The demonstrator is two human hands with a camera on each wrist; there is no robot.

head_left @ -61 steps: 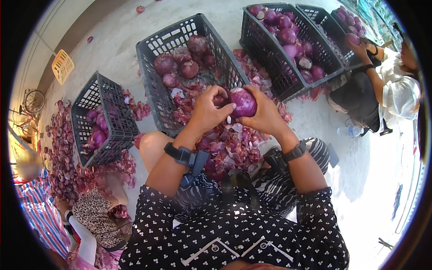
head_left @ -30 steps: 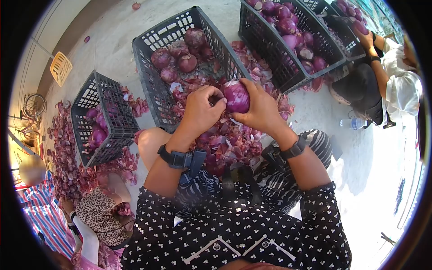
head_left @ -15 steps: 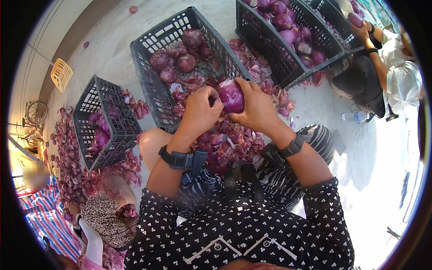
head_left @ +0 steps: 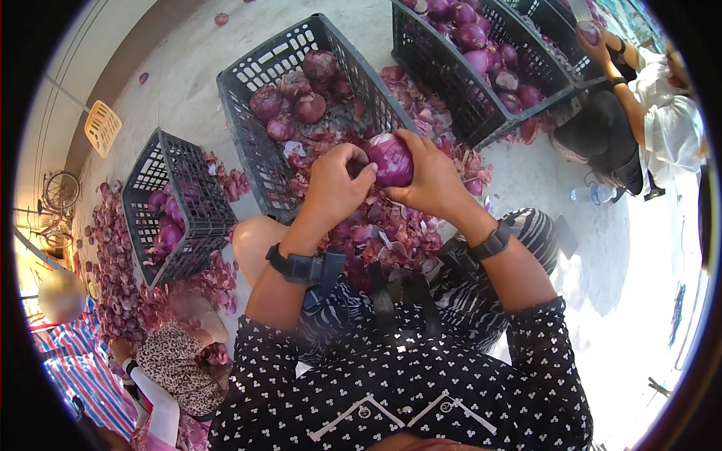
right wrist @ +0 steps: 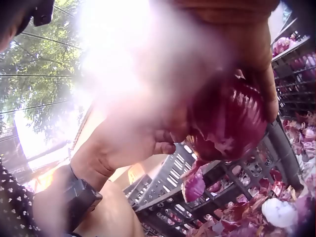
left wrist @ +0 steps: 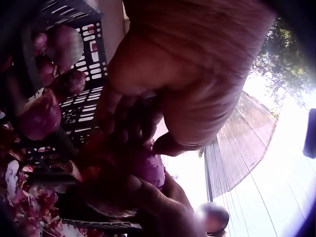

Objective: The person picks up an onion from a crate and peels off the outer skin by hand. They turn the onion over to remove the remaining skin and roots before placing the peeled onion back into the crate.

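My right hand (head_left: 432, 179) grips a large red onion (head_left: 392, 160) from its right side, thumb below and fingers over the top. My left hand (head_left: 335, 180) is at the onion's left side with its fingers curled and its thumb against the index finger, pinching at the skin. The right wrist view shows a loose flap of purple skin (right wrist: 193, 186) hanging under the onion, close to the left fingertips. In the left wrist view the onion (left wrist: 148, 168) is partly in shadow between both hands. Both hands are over the near end of a black plastic crate (head_left: 244, 139).
Several unpeeled onions (head_left: 308, 107) and loose skins lie in the crate. A heap of skins (head_left: 380, 240) covers the floor between my knees. A crate of peeled onions (head_left: 470, 37) stands at right, and a smaller crate (head_left: 180, 225) at left. Other people sit on both sides.
The onion has turned in my right hand and moved slightly left and down from two seconds ago. My left fingers stay at its side. The person at right has moved an onion in hand.
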